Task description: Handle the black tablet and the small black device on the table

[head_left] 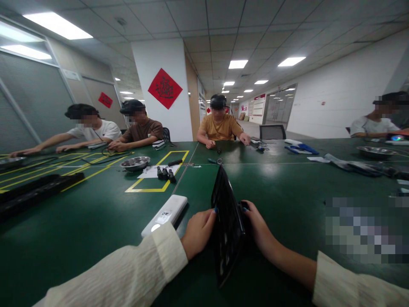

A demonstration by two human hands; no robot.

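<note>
A thin, dark, rectangular panel stands on edge in front of me, with a glossy face and a black rim. My left hand grips its left side, thumb pressed on the face and the other fingers curled out of sight. On the other side, my right hand is closed around a dark part at the panel's right edge; its fingertips are partly hidden. Just left of my left hand lies a white power bank with a label on top.
Several black cylindrical parts stand on white paper inside a yellow taped frame, near a metal bowl. Pliers lie beyond the panel. A long black tray is at left. Co-workers sit around the green table.
</note>
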